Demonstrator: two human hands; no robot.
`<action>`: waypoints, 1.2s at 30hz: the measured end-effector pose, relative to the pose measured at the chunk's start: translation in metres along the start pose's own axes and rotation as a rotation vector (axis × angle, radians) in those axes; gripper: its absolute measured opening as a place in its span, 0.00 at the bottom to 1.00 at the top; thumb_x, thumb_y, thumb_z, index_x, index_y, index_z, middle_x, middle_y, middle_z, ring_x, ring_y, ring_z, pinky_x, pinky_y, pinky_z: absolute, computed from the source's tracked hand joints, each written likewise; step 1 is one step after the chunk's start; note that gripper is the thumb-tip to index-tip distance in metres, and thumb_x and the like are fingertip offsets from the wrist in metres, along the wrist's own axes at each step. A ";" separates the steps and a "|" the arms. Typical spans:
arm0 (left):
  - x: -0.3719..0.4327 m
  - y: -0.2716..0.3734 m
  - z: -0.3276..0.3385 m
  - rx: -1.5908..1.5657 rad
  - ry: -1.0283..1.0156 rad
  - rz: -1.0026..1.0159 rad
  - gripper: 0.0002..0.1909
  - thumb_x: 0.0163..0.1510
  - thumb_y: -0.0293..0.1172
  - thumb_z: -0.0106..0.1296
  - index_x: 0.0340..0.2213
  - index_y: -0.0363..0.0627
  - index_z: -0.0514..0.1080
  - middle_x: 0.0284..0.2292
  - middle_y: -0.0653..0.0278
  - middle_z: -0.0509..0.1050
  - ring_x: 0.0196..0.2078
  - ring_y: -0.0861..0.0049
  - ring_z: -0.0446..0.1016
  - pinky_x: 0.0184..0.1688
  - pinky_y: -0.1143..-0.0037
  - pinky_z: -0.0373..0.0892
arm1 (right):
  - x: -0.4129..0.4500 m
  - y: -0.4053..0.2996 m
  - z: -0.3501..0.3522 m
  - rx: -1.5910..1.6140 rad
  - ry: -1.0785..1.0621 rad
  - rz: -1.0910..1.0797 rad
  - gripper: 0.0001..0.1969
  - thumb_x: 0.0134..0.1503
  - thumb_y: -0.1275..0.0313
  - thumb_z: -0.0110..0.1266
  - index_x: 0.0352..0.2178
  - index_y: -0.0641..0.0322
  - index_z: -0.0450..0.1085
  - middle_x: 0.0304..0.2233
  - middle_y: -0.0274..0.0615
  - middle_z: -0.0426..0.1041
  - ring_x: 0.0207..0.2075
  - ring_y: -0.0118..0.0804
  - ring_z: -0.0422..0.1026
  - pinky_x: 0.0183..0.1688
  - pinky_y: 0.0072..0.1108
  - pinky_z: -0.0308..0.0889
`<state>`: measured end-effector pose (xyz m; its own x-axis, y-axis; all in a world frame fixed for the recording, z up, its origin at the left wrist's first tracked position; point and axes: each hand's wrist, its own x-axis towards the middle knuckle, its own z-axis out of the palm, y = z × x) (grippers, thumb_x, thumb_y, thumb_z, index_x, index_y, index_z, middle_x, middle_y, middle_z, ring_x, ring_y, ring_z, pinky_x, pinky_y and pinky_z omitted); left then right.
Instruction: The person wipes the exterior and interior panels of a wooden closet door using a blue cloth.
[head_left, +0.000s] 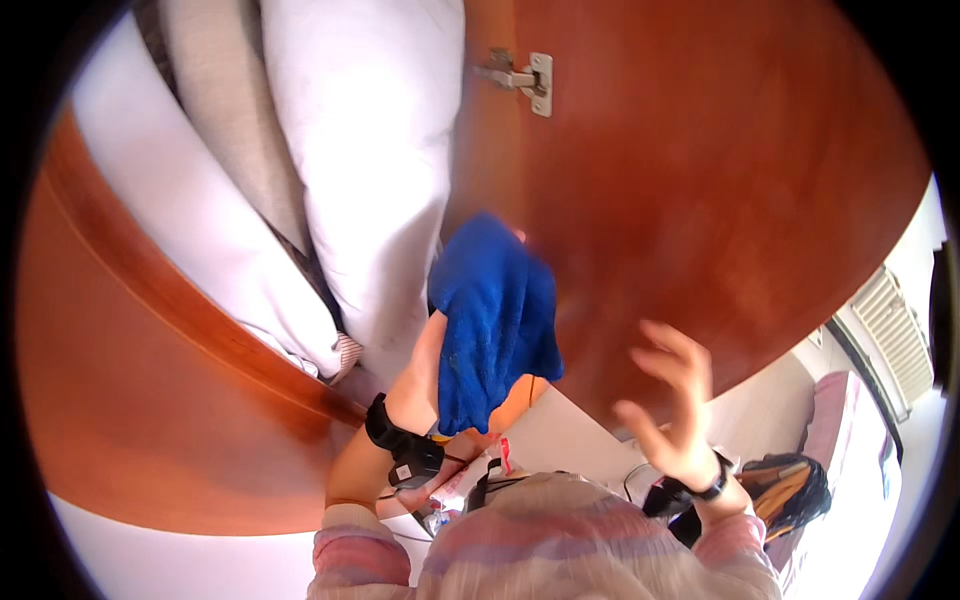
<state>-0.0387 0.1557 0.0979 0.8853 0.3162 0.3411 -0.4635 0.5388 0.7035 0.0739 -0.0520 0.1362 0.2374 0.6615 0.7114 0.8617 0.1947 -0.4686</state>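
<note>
A blue fleecy cloth (495, 322) drapes over my left hand (421, 371) at the hinge side of a reddish-brown wooden cabinet door (712, 187). The cloth hides most of that hand; the heel of the hand and a bit of a fingertip show, and the cloth hangs down towards me. Whether it presses on the wood cannot be seen. My right hand (675, 405) is raised in front of the door's lower part, slightly blurred, with fingers apart and nothing in them. A metal hinge (534, 81) joins the door to the cabinet side above the cloth.
White bedding (375, 150) and a beige folded textile (225, 112) fill the cabinet on the left. Another wooden door (180, 375) stands open at the left. Below are a pale surface (562, 435) with small items and a dark bag (787, 487). A radiator (892, 330) stands at right.
</note>
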 end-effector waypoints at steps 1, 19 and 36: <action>0.000 -0.009 0.001 0.012 -0.039 0.006 0.24 0.54 0.32 0.34 0.52 0.41 0.48 0.49 0.64 0.57 0.49 0.72 0.58 0.51 0.76 0.55 | -0.007 0.021 0.016 0.162 -0.103 0.116 0.26 0.41 0.75 0.56 0.43 0.65 0.57 0.47 0.53 0.55 0.48 0.47 0.56 0.48 0.30 0.53; -0.052 -0.106 -0.101 -0.368 0.217 -0.578 0.28 0.51 0.45 0.41 0.50 0.43 0.53 0.47 0.60 0.61 0.49 0.71 0.60 0.53 0.72 0.53 | -0.022 0.074 0.079 0.855 -0.391 0.686 0.19 0.47 0.75 0.52 0.42 0.68 0.59 0.35 0.35 0.66 0.38 0.24 0.63 0.42 0.16 0.59; -0.061 -0.053 -0.079 0.085 0.072 -0.555 0.27 0.39 0.24 0.55 0.43 0.31 0.61 0.39 0.60 0.68 0.41 0.76 0.67 0.47 0.77 0.59 | -0.070 0.112 0.063 1.690 0.017 0.773 0.24 0.46 0.70 0.49 0.45 0.67 0.55 0.42 0.47 0.64 0.44 0.41 0.64 0.49 0.28 0.57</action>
<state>-0.0709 0.1694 -0.0098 0.9891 0.0576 -0.1358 0.0783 0.5756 0.8140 0.1254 -0.0312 0.0007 0.3236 0.9396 0.1113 -0.7301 0.3227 -0.6023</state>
